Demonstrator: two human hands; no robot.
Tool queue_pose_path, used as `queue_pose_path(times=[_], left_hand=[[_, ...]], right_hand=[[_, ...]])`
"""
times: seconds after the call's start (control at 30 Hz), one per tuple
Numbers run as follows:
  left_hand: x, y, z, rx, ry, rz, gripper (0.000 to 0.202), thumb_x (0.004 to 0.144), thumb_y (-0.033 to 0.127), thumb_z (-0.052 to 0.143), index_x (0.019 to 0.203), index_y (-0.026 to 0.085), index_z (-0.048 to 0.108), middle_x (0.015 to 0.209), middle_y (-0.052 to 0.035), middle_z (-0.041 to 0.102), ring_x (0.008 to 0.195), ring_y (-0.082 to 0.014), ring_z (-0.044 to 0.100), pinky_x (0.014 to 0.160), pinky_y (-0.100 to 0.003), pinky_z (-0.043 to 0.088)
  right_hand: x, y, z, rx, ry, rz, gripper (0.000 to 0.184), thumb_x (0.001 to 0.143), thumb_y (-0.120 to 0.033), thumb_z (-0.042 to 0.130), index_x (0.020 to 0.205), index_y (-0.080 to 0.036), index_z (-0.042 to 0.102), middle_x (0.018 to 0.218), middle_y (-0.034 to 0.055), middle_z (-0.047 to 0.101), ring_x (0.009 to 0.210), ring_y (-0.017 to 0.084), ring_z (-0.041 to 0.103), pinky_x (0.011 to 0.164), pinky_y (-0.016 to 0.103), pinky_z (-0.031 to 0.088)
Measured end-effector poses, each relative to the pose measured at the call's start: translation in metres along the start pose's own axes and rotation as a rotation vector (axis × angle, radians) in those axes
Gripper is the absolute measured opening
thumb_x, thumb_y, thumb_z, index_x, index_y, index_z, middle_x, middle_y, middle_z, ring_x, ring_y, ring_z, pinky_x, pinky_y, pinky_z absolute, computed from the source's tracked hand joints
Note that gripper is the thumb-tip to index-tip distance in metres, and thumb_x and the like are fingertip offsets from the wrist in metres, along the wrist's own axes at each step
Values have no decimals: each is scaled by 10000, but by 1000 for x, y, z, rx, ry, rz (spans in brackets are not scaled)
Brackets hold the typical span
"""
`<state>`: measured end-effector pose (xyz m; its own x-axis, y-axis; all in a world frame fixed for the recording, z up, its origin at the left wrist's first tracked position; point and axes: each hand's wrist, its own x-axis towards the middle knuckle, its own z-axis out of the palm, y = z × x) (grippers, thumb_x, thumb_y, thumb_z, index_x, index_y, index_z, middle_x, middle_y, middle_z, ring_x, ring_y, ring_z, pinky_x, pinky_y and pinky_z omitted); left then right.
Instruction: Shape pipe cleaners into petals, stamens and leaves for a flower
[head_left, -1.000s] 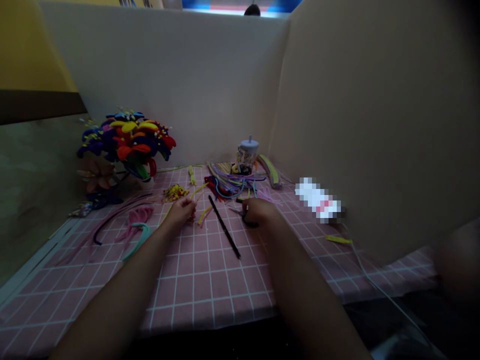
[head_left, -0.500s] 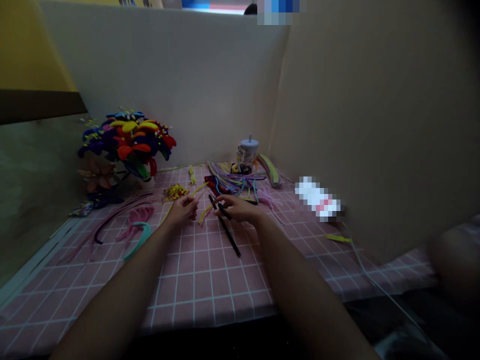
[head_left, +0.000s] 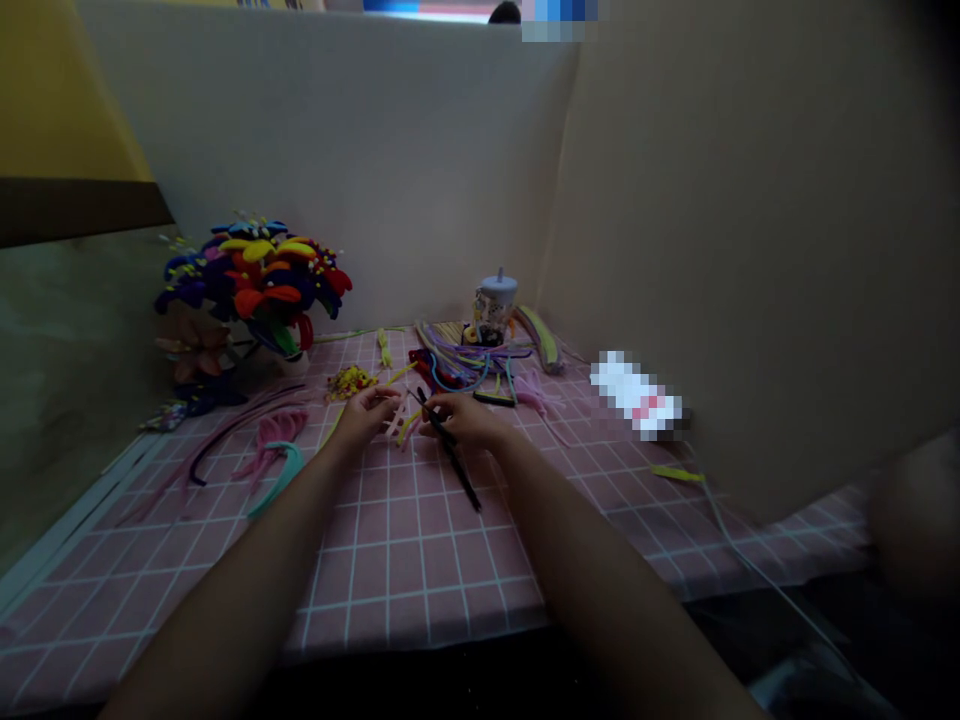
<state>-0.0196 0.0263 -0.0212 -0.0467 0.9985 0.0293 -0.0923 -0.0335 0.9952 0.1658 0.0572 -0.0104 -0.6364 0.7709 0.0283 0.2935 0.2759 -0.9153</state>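
My left hand point(head_left: 367, 415) is closed, with its fingertips pinching a thin pale pink pipe cleaner point(head_left: 397, 415). Close beside it on the right, my right hand point(head_left: 463, 418) grips a black two-handled tool point(head_left: 436, 418), like scissors or pliers; the dim light hides its exact kind. The tool's tip points at the pink strand near my left fingers. Beneath the hands, a yellow pipe cleaner piece point(head_left: 408, 430) lies on the cloth. A long black stick-like thing point(head_left: 466, 487) rests just below the right hand.
Bright fuzzy flowers point(head_left: 262, 285) stand at the left rear. Yellow and red beads point(head_left: 351, 382), pink pipe cleaners point(head_left: 274, 440) and a turquoise strip point(head_left: 281, 485) lie leftward. Behind are a bundle of pipe cleaners point(head_left: 450, 350) and a lidded cup point(head_left: 495, 305). Partition boards point(head_left: 337, 150) enclose the table.
My right hand has turned slightly, and the black tool's parts have come closer together, its tip now nearer the pink strand. The left hand has shifted slightly right.
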Motion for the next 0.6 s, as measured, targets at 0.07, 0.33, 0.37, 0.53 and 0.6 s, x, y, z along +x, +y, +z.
queue_pose_path(times=[0.07,0.33,0.37,0.53,0.6], left_hand=[[0,0,1,-26,9,6,374,590,369,715,841,139,561,733,-19,622,585,-128,604,525,-255,483],[1,-3,-1,-72,3,-26,346,536,313,758,771,123,589,676,-16,629,592,-133,616,568,-264,491],[1,-2,-1,-76,5,-27,337,532,310,758,758,121,594,659,-14,626,582,-128,610,566,-260,487],[-1,2,1,-53,-21,-73,303,511,289,756,702,114,598,589,4,597,529,-101,565,561,-251,463],[-2,3,1,-33,-32,-85,286,516,284,748,686,116,591,583,13,585,510,-85,540,556,-245,453]], right_hand=[[1,-1,4,-14,-6,-30,290,609,-355,679,792,-140,612,642,-27,538,573,89,454,543,202,356],[3,3,5,-121,3,-51,264,609,-313,676,792,-132,619,690,-12,559,647,111,494,588,210,378],[2,1,4,-130,-7,-50,277,609,-327,679,797,-132,621,697,-10,561,655,114,498,593,212,381],[-5,-11,2,-115,-59,-44,338,597,-391,688,796,-126,620,703,-8,556,655,113,488,597,216,377],[-7,-13,1,-98,-76,-30,344,584,-402,695,773,-128,609,689,-13,545,632,106,474,576,212,366]])
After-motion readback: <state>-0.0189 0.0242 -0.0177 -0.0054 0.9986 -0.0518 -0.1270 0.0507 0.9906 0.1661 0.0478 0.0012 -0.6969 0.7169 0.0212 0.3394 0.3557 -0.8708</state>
